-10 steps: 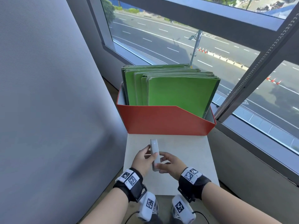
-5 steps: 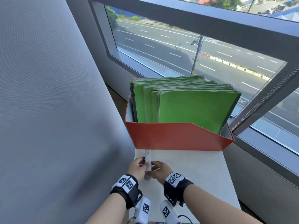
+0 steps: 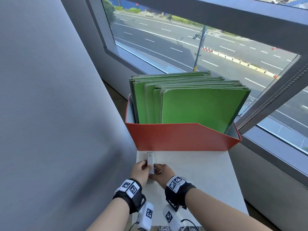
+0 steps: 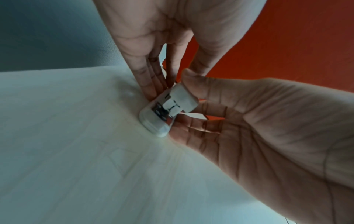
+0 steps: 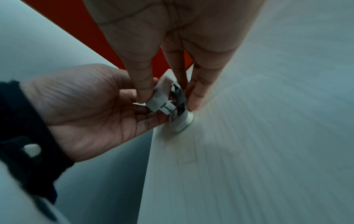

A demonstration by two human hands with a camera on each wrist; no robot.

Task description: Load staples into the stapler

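Both hands pinch the white stapler (image 3: 150, 162) in front of the red file box (image 3: 180, 137): left hand (image 3: 140, 171), right hand (image 3: 162, 174). Opening step, I judge; next, swing its top clear.

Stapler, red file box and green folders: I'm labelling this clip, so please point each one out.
stapler (image 3: 150, 161), head view, on its white top cover.
red file box (image 3: 180, 137), head view, on its front wall.
green folders (image 3: 201, 107), head view, on the front folder's face.

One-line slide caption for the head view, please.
Both hands, left and right, grip a white stapler on the table before a red file box.
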